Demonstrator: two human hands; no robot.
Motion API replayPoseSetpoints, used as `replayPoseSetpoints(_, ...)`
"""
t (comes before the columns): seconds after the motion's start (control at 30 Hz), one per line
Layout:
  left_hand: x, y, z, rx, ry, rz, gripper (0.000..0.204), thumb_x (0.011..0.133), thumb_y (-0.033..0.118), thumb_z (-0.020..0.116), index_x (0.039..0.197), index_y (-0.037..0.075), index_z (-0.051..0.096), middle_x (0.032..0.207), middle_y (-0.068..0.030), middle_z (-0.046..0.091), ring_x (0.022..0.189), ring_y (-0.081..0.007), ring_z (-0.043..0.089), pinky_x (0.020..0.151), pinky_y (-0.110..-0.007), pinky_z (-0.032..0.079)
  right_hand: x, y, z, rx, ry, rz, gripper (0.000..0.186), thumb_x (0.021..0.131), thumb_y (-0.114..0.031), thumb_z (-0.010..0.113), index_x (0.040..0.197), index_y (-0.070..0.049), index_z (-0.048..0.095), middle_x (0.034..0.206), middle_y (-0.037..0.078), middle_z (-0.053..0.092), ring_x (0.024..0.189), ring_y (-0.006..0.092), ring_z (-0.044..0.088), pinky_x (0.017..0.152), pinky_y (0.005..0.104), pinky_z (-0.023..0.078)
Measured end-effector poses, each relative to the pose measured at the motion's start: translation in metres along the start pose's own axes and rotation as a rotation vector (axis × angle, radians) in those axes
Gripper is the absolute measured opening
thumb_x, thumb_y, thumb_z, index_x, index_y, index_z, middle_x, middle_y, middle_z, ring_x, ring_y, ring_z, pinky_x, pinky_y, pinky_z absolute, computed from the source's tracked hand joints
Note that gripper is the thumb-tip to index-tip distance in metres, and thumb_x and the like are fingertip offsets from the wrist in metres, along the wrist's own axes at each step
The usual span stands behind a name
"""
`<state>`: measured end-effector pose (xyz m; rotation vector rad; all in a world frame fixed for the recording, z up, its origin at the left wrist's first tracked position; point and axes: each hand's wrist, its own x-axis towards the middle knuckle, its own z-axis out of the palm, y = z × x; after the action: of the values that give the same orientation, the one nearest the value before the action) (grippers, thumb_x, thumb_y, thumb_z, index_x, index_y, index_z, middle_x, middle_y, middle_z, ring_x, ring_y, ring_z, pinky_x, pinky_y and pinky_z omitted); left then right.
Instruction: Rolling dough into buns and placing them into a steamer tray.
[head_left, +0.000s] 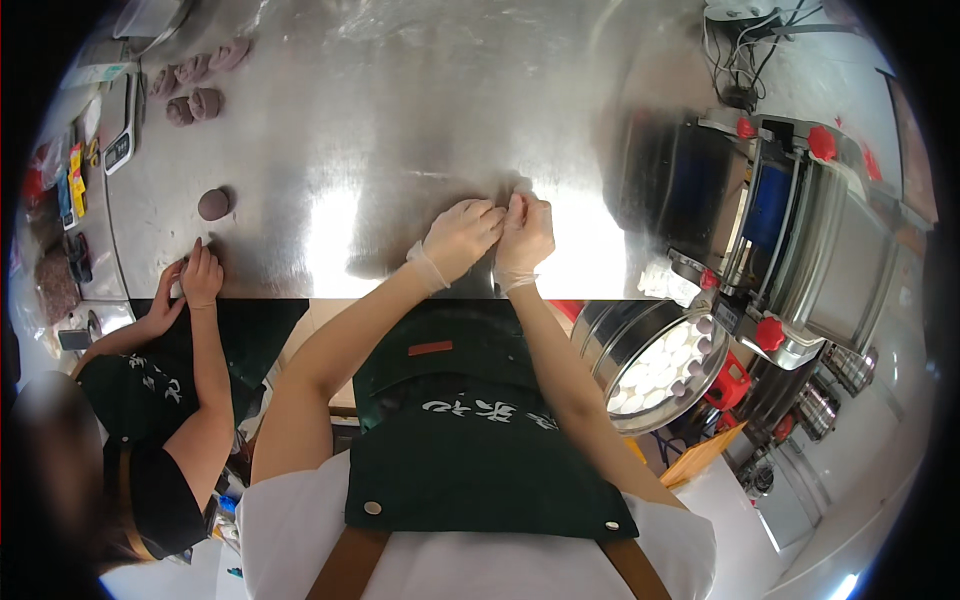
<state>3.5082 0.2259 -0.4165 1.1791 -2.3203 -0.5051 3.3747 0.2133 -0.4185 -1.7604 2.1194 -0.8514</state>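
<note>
Close together over the steel table (pixel 400 110), near its front edge, are both of my hands in clear thin gloves. My left hand (pixel 460 240) is closed, with its fingers curled toward my right. My right hand (pixel 525 236) is also closed, thumb and fingers pinched. A small greyish bit seems to show at the right fingertips, but its kind is too small and hidden to tell. To the left, a round purple-brown dough ball (pixel 214 204) sits on the steel, nearest to a co-worker's hands (pixel 196 278).
Several purple-brown dough pieces (pixel 195 72) lie at the far left beside a digital scale (pixel 121 130). On the right stands a roller machine (pixel 775 220) with red knobs. Below it, a round metal steamer (pixel 610 345) holds white and purple buns. The co-worker stands on my left.
</note>
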Motion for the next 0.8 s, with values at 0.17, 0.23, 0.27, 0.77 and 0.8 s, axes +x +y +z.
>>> replayPoseSetpoints(0.17,-0.009,0.021,0.017,0.419,-0.125,-0.109,0.053,0.09,0.017,0.05,0.14,0.001,0.051,0.151,-0.0165,0.042,0.141,-0.0325,0.036,0.11,-0.045,0.038,0.002,0.003,0.018,-0.18,0.084,-0.123,0.011,0.09,-0.013,0.064,0.1,-0.009,0.064,0.089,0.011,0.063,0.078,0.0312,0.062,0.069,0.0422,0.052)
replayPoseSetpoints(0.23,-0.007,0.02,0.02,0.424,-0.14,-0.185,0.053,0.092,0.019,0.047,0.142,0.002,0.048,0.152,-0.0157,0.04,0.143,-0.0318,0.034,0.112,-0.046,0.036,0.007,0.005,0.019,-0.22,0.057,-0.104,0.012,0.09,-0.013,0.063,0.101,-0.009,0.064,0.089,0.012,0.063,0.078,0.0308,0.062,0.071,0.0434,0.051)
replayPoseSetpoints(0.27,-0.007,0.02,0.02,0.418,-0.104,-0.195,0.053,0.092,0.019,0.047,0.142,0.002,0.048,0.152,-0.0157,0.04,0.143,-0.0318,0.034,0.112,-0.046,0.036,0.009,0.006,0.018,-0.204,0.007,-0.052,0.013,0.092,-0.014,0.061,0.103,-0.008,0.064,0.091,0.013,0.064,0.081,0.0314,0.063,0.074,0.0439,0.051)
replayPoseSetpoints(0.77,-0.018,0.04,0.036,-0.347,0.378,-0.577,0.041,0.067,0.004,0.074,0.104,0.01,0.058,0.103,-0.0081,0.06,0.098,-0.0309,0.058,0.076,-0.041,0.052,0.007,-0.005,-0.015,0.499,-0.342,0.707,0.024,0.096,-0.024,0.059,0.102,-0.003,0.068,0.08,0.016,0.067,0.068,0.0267,0.064,0.063,0.0363,0.051)
replayPoseSetpoints(0.8,-0.017,0.038,0.036,-0.416,0.358,-0.637,0.04,0.068,0.004,0.074,0.104,0.011,0.058,0.101,-0.0075,0.06,0.098,-0.0309,0.059,0.074,-0.041,0.052,0.014,-0.007,-0.007,0.243,-0.213,0.199,0.023,0.094,-0.025,0.061,0.102,-0.004,0.069,0.08,0.015,0.068,0.066,0.0268,0.064,0.06,0.0367,0.051)
